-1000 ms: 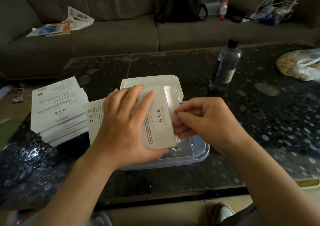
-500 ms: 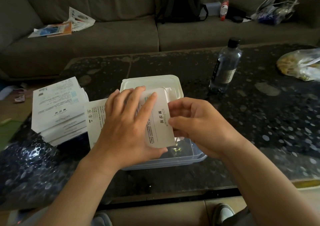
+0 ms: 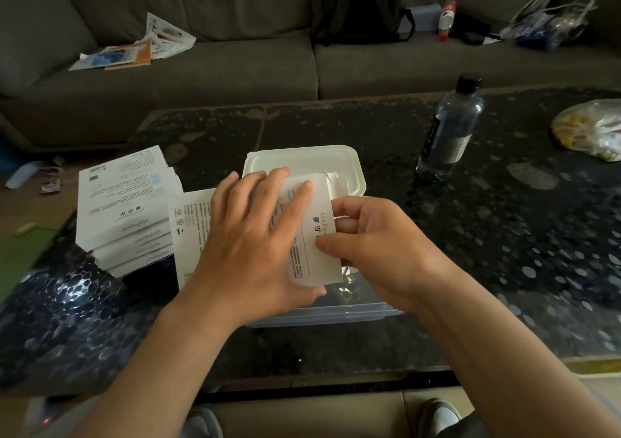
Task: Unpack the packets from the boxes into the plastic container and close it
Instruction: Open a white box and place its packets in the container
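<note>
Left hand (image 3: 255,246) clamps the box (image 3: 304,264) above the container (image 3: 336,313). Right hand (image 3: 379,246) has shifted onto the box edge, pinching it; packet extraction is likely imminent.

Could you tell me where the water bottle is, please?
Head view: the water bottle stands on the table, right side, between the white lid and a plastic bag.

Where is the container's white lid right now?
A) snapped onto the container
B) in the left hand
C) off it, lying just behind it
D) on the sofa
C: the white lid lies on the table beyond the clear container, whose top is open.
</note>
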The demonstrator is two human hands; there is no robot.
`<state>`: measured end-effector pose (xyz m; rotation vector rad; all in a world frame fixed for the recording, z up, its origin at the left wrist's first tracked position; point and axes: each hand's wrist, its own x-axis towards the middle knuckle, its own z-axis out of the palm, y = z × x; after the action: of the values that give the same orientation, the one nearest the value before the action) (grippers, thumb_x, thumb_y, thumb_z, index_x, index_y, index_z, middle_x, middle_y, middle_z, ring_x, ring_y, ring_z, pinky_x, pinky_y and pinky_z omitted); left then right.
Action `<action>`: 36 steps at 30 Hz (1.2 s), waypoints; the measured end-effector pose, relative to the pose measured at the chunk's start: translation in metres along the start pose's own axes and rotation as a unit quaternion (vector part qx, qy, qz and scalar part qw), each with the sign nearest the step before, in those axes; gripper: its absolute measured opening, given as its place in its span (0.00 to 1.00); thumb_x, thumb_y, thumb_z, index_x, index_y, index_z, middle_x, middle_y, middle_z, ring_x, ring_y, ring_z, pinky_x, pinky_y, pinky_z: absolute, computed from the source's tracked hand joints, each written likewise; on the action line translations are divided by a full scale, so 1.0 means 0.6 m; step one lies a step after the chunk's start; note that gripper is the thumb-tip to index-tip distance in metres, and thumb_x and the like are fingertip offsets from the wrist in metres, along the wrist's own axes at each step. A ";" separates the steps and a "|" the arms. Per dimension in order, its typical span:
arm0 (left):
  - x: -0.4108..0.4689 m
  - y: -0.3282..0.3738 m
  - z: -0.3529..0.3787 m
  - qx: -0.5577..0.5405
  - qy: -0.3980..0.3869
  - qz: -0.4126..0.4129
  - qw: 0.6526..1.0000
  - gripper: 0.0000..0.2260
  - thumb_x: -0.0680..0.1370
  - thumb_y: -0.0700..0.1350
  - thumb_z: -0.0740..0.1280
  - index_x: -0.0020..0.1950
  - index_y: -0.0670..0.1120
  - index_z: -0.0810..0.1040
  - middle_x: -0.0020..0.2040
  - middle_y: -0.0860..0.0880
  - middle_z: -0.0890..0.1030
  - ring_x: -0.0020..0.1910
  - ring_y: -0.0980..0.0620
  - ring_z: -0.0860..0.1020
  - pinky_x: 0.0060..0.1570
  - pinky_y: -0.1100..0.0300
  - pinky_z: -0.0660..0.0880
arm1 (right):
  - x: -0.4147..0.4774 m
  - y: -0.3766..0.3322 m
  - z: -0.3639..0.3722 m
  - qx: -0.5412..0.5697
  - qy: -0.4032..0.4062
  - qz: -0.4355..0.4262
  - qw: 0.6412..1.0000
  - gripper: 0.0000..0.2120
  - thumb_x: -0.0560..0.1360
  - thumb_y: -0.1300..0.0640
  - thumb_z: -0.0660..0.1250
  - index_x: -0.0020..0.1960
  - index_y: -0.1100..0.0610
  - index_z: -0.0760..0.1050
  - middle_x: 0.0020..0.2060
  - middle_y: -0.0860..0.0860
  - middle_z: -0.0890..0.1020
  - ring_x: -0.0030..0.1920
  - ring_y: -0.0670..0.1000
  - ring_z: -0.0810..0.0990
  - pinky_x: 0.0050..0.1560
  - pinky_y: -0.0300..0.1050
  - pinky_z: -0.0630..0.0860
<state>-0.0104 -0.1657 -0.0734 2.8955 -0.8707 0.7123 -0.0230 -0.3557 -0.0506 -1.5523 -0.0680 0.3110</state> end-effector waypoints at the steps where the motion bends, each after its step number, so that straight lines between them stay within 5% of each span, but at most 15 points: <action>1: 0.000 0.000 0.000 -0.001 0.000 0.000 1.000 0.49 0.64 0.71 0.70 0.76 0.44 0.66 0.74 0.36 0.71 0.71 0.32 0.71 0.74 0.32 0.61 | 0.002 0.000 0.002 0.002 0.004 0.004 1.000 0.11 0.77 0.69 0.68 0.58 0.60 0.79 0.47 0.54 0.87 0.51 0.52 0.86 0.54 0.52 0.82; 16: -0.014 -0.030 -0.017 0.000 -0.022 -0.026 0.999 0.49 0.64 0.73 0.67 0.78 0.46 0.66 0.75 0.37 0.69 0.73 0.33 0.68 0.76 0.32 0.59 | 0.018 -0.005 0.018 0.097 0.038 0.022 0.994 0.08 0.69 0.64 0.75 0.44 0.62 0.77 0.45 0.57 0.87 0.48 0.57 0.87 0.48 0.58 0.83; 30: -0.052 -0.088 -0.039 0.016 -0.004 -0.073 0.997 0.49 0.62 0.72 0.67 0.77 0.44 0.70 0.75 0.37 0.69 0.72 0.34 0.65 0.74 0.31 0.59 | 0.034 -0.020 0.014 -0.027 0.153 -0.047 0.987 0.12 0.76 0.58 0.70 0.58 0.55 0.74 0.45 0.51 0.87 0.44 0.51 0.87 0.39 0.49 0.84; 34: -0.062 -0.099 -0.042 0.022 -0.010 -0.094 0.995 0.51 0.60 0.71 0.70 0.77 0.44 0.68 0.74 0.37 0.68 0.71 0.34 0.64 0.73 0.30 0.60 | 0.034 -0.020 0.005 -0.090 0.128 -0.124 0.980 0.24 0.76 0.61 0.71 0.65 0.40 0.69 0.48 0.51 0.86 0.46 0.50 0.87 0.40 0.48 0.84; 36: -0.067 -0.106 -0.043 0.019 -0.013 -0.108 0.994 0.52 0.60 0.71 0.71 0.77 0.44 0.68 0.74 0.37 0.68 0.71 0.34 0.63 0.73 0.29 0.60 | 0.030 -0.027 -0.001 -0.100 0.104 -0.154 0.978 0.15 0.77 0.63 0.69 0.60 0.49 0.78 0.50 0.53 0.86 0.49 0.52 0.86 0.43 0.51 0.84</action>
<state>-0.0171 -0.0874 -0.0618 2.9764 -0.5372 0.6809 -0.0032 -0.3516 -0.0377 -1.7361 -0.1780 -0.1066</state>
